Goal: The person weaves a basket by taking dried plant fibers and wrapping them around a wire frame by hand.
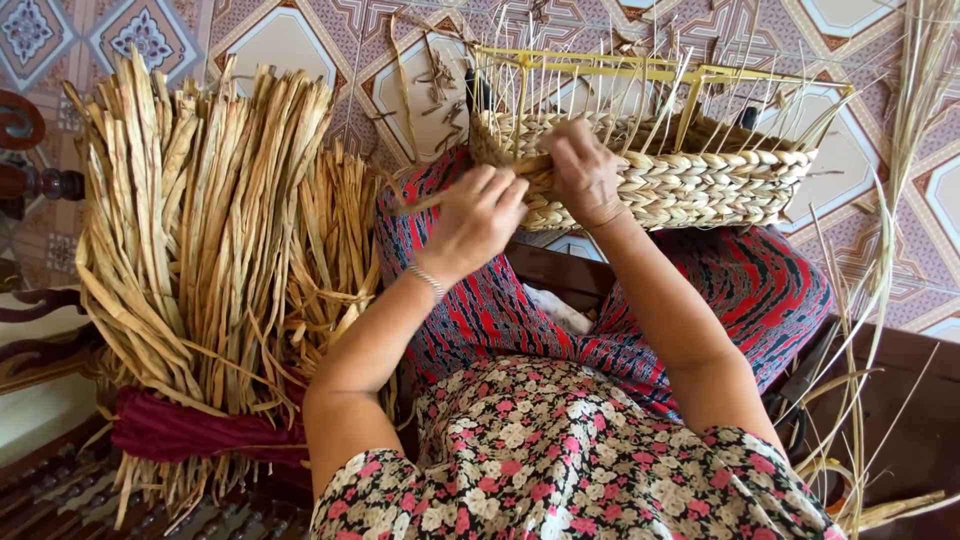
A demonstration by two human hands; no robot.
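While left hand [478, 215] pinches strand [425, 201] – right hand [583, 172] grips basket [690, 180] rim

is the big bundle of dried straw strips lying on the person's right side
No, the big bundle of dried straw strips, tied with a dark red cloth, stands at the person's left, beside the left hand.

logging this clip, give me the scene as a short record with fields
setting: patterned tile floor, person seated
left hand: left hand pinches a flat dried strand by the basket
right hand: right hand presses on the basket's woven wall
basket: half-woven basket on the lap, yellow frame with loose upright strands
supply: big bundle of dried strands on the person's left, tied with dark red cloth
wrist: thin bracelet on left wrist
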